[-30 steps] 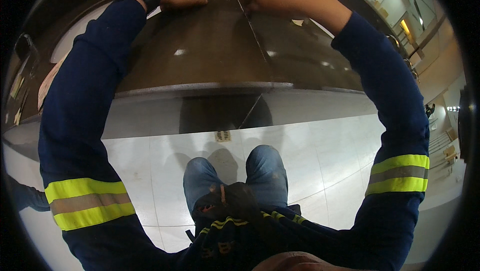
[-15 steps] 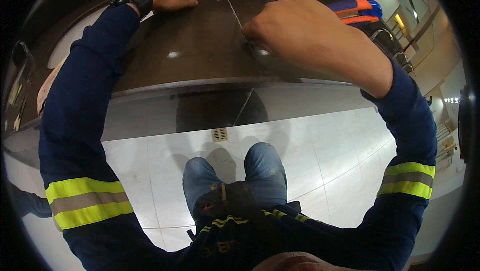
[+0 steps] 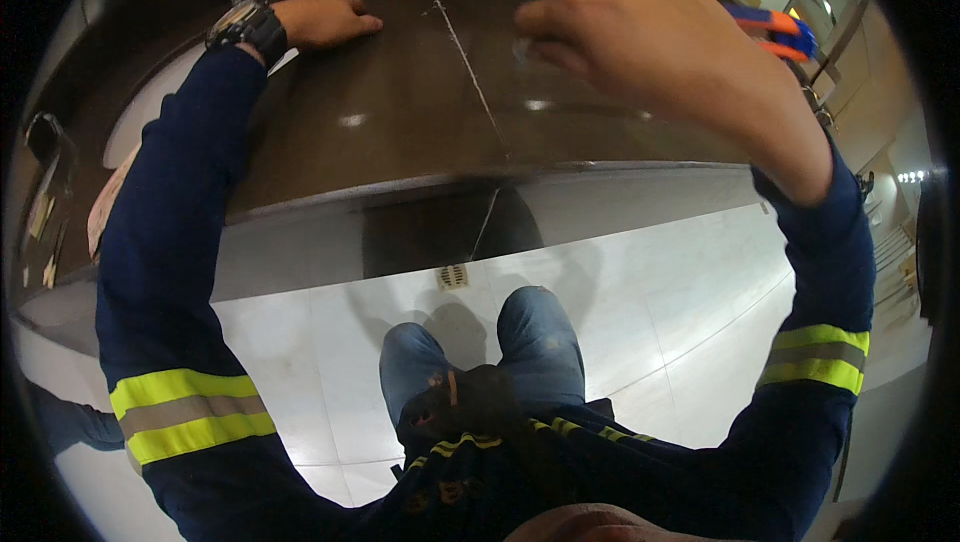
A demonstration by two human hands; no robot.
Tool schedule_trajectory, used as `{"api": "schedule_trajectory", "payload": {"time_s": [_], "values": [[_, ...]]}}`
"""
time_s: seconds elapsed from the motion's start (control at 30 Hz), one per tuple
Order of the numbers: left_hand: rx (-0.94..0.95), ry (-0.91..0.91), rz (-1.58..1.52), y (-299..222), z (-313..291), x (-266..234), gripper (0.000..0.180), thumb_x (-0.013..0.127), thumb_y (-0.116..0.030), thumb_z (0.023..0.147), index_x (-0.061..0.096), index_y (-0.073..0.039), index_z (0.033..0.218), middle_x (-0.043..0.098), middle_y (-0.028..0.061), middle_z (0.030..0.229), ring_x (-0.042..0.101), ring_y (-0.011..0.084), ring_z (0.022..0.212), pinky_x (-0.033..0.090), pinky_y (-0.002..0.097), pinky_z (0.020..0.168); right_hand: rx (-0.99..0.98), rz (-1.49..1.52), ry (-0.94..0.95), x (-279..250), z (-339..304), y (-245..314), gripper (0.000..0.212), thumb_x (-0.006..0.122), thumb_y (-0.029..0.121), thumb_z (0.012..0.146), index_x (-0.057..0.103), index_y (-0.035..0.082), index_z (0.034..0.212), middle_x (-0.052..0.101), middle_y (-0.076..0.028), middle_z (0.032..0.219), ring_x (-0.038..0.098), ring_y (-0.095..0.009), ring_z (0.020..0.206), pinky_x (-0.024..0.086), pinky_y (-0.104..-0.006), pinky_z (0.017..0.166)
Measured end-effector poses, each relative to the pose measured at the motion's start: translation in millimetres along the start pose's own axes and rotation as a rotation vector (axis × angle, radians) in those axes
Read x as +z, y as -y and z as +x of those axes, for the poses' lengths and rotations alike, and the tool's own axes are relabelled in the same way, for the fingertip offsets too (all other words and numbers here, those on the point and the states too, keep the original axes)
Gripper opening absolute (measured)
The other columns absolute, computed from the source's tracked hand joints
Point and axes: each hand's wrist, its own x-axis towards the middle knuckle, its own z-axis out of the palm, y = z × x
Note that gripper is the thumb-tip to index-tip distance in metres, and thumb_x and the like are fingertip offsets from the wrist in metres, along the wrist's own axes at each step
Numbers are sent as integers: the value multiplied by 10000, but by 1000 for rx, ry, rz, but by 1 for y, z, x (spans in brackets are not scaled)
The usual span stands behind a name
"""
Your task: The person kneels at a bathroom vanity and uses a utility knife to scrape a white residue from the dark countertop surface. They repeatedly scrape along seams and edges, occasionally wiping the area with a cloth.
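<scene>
Dark brown countertop (image 3: 400, 132), thin seam across; orange-blue tool (image 3: 775, 30) at far right; left hand (image 3: 325, 19) flat on it.

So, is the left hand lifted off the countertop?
No, the left hand lies flat on the dark countertop, wristwatch showing.

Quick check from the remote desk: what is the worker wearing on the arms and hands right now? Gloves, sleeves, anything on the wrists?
No gloves: the left hand and the right hand are bare. Both arms are in long dark navy sleeves, each with a fluorescent yellow band around the upper arm that has a grey reflective stripe through its middle. A dark, chunky wristwatch sits on the left wrist; nothing shows on the right wrist.
</scene>
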Motion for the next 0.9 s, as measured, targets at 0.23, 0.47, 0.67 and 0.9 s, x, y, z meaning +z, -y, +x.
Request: {"api": "schedule_trajectory", "payload": {"time_s": [0.23,0.47,0.67,0.9], "values": [[-3,-21,-31,5,4,3,721,451,-567,1064,549,34,1449,591,266,1440,571,409,1335,445,417,1134,174,206,86,94,52,-37,351,617,291,1007,716,83,1271,753,-148,1131,701,-352,1080,551,-456,957],[32,-35,-69,9,4,4,710,484,-559,1054,550,23,1454,600,269,1428,589,394,1321,459,409,1121,295,469,115,147,88,-45,376,602,284,1026,687,85,1333,740,-179,1199,699,-347,1146,537,-463,1013],[-53,29,-83,2,-5,-6,731,498,-586,1043,539,1,1478,587,264,1448,581,398,1332,452,423,1136,224,425,-58,154,92,-41,294,612,311,1016,706,132,1230,758,-142,1039,706,-377,1010,548,-497,896],[-47,30,-125,-1,2,-1,748,503,-592,1040,521,1,1496,571,256,1474,562,385,1361,443,411,1141,250,442,69,129,75,-29,332,604,245,1009,708,137,1306,744,-157,1195,707,-343,1124,545,-463,996]]}}
